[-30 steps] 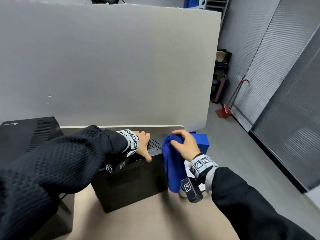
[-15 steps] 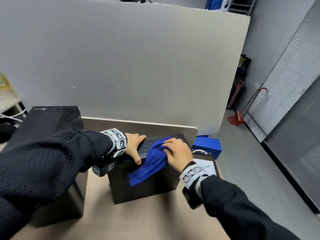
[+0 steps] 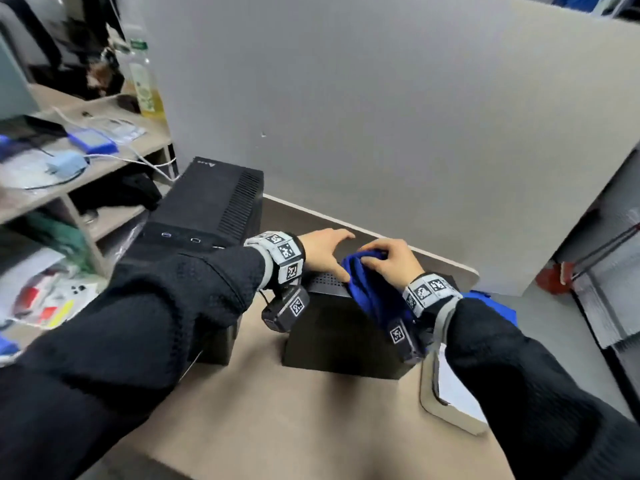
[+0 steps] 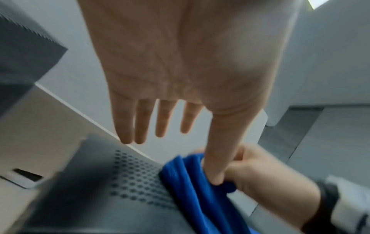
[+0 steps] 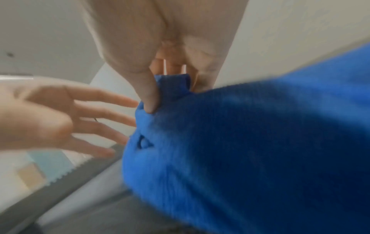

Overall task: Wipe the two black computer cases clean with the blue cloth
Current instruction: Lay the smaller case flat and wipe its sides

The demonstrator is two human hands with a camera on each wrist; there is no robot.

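The right hand (image 3: 388, 263) clutches the bunched blue cloth (image 3: 370, 296) on top of the small black case (image 3: 332, 334); the cloth trails down the case's front. The left hand (image 3: 320, 251), fingers spread, hovers just beside it. The larger black case (image 3: 207, 206) lies lengthwise leftward on the counter (image 3: 277, 410), before a grey partition (image 3: 381, 116). A cluttered shelf (image 3: 86, 168) stands left.

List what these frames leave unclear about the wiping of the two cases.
- Smaller black case: in the head view the blue cloth and right hand cover its right side.
- Left hand: whether it touches the case top cannot be told; in the left wrist view its straight fingers look clear of it.
- Taller black case: its front is hidden by the left sleeve.
- Right wrist view: blurred, filled by cloth.
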